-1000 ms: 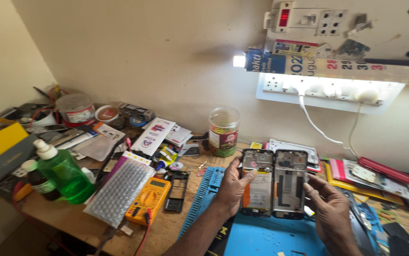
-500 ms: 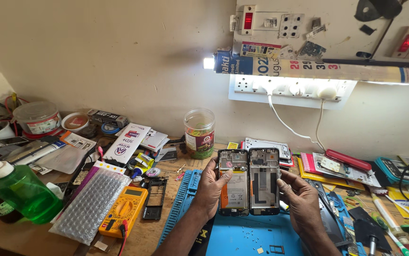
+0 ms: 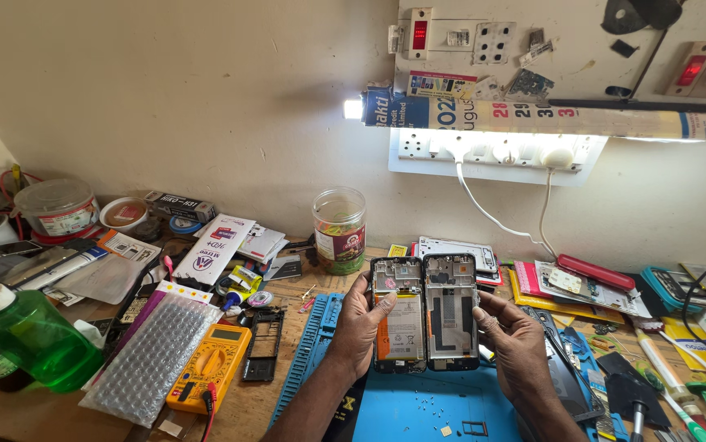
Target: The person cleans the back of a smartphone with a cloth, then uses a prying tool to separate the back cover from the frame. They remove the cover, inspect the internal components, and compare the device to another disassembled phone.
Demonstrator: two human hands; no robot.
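Two opened phones sit side by side at lower centre above the blue mat (image 3: 418,409): the left hand (image 3: 359,323) clasps the battery-side phone (image 3: 398,315), the right hand (image 3: 517,344) apparently pinches the dark phone frame (image 3: 451,311). Beyond, a plastic jar (image 3: 339,229) stands on the bench (image 3: 287,360).

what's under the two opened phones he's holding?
Under the two opened phones lies the blue work mat, with tiny loose screws scattered on it. The left hand and right hand cover the mat's parts directly beneath them.
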